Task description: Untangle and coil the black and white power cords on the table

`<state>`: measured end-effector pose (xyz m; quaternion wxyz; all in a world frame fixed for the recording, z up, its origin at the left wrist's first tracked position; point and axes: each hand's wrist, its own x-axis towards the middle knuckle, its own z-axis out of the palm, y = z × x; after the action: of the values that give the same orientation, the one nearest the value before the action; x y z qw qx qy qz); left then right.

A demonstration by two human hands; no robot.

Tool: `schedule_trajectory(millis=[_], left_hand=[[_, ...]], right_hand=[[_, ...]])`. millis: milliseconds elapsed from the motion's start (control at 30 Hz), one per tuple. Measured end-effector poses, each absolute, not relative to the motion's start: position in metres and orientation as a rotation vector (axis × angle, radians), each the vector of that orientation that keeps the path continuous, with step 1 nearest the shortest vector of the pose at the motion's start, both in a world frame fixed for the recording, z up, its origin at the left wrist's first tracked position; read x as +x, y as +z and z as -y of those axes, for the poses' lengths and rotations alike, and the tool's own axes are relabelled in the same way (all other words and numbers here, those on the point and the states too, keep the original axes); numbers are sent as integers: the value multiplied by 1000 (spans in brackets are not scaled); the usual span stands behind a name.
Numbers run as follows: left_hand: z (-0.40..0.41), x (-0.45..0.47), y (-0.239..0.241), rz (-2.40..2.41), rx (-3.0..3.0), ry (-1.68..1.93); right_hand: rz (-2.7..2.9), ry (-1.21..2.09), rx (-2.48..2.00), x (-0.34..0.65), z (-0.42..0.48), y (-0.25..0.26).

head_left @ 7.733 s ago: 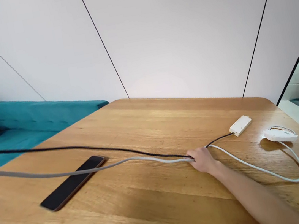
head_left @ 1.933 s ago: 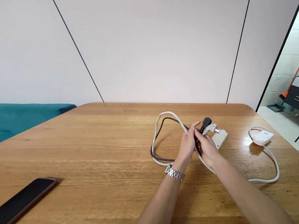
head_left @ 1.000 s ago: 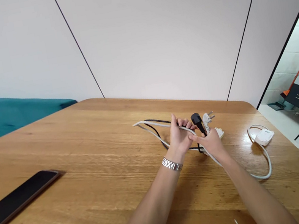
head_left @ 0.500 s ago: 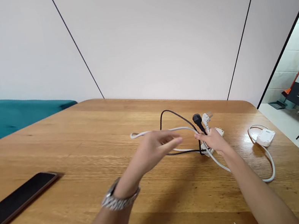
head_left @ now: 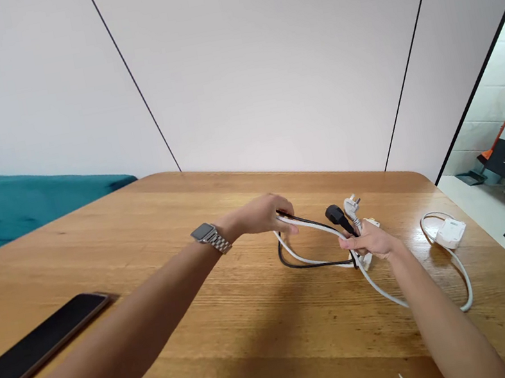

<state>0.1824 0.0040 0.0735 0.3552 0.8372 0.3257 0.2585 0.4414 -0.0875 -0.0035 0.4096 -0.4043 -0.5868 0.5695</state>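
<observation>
My left hand [head_left: 264, 214], with a metal watch on its wrist, grips the far end of a loop made of a black cable [head_left: 302, 264] and a white cable [head_left: 388, 294]. My right hand [head_left: 368, 241] pinches the same cables together near their ends, just above the wooden table [head_left: 170, 334]. A black plug [head_left: 335, 215] and a white plug [head_left: 350, 204] stick up from that hand. The white cable runs on to a white adapter [head_left: 449, 234] lying to the right. A small white box behind my right hand is mostly hidden.
A black phone [head_left: 32, 355] lies face up near the table's left front edge. A teal sofa [head_left: 15, 204] stands beyond the table on the left. White wall panels rise behind. A doorway on the right shows a tiled room with an orange-handled tool.
The long cables were drawn in and looped. In the last half second my left hand reached forward and closed on the loop's far end; my right hand kept its grip by the plugs.
</observation>
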Motion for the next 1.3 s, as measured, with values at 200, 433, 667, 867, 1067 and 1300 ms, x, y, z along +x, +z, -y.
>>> schedule_trajectory(millis=[200, 433, 667, 867, 1067, 1300], left_hand=[[20, 180, 49, -1023, 1721, 682], [26, 171, 28, -1076, 1286, 746], [28, 184, 38, -895, 975, 815], [82, 194, 34, -760, 1199, 865], [110, 209, 4, -702, 1149, 843], [103, 233, -12, -870, 1010, 1014]], right_hand=[[1074, 1327, -988, 445, 70, -9], [809, 915, -641, 454, 90, 38], [1694, 969, -1103, 406, 121, 28], [1732, 842, -1351, 375, 100, -8], [1496, 1304, -965, 378, 100, 0], [1099, 1268, -1017, 359, 101, -6]])
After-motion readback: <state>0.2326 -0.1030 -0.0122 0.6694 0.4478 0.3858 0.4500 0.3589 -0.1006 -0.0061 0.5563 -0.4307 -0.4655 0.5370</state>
